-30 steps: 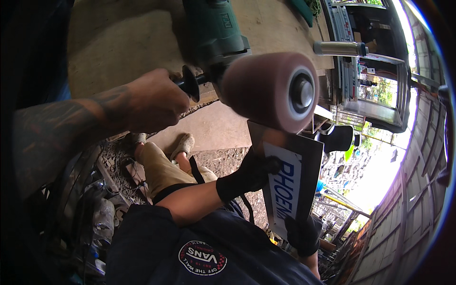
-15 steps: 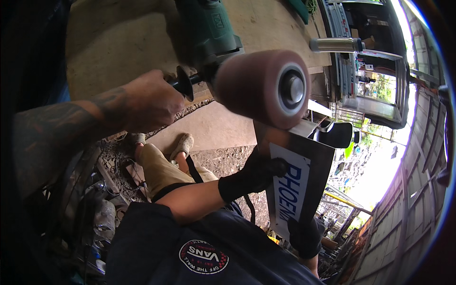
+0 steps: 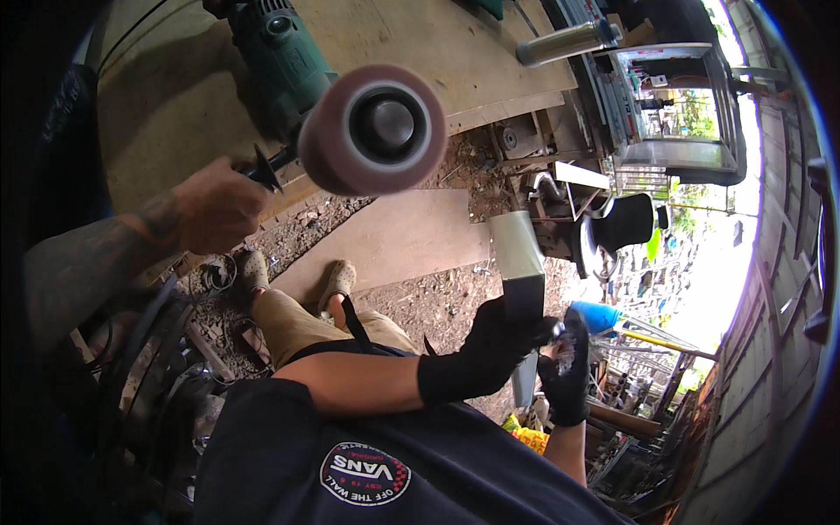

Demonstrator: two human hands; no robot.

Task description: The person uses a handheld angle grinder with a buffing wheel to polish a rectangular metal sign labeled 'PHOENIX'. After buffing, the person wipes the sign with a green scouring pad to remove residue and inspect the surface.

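Note:
My left hand [image 3: 490,350], in a black glove, grips a bent metal sheet [image 3: 518,249]. The sheet stands nearly edge-on, its pale folded face up and a dark face below. Beside it my right hand [image 3: 567,372], also gloved in black, has its fingers apart, somewhat blurred, close to the sheet's shiny edge. Farther up, a green power tool [image 3: 284,57] carries a reddish abrasive drum [image 3: 332,131] with a round metal hub. A co-worker's bare hand [image 3: 219,206] comes from the left and holds the tool's black side handle [image 3: 267,171]. The drum and sheet are apart.
A wooden bench top [image 3: 184,105] lies at the far left under the tool, with a shiny metal cylinder [image 3: 564,44] at its far right. A brown board [image 3: 394,236] lies on the debris-strewn ground by my feet. Scrap metal and a blue object [image 3: 595,317] are at the right.
The metal sheet has come away from the drum and turned edge-on, hiding its labelled face. My right hand's hold on it has loosened. In the view, the tool and co-worker's hand have shifted left.

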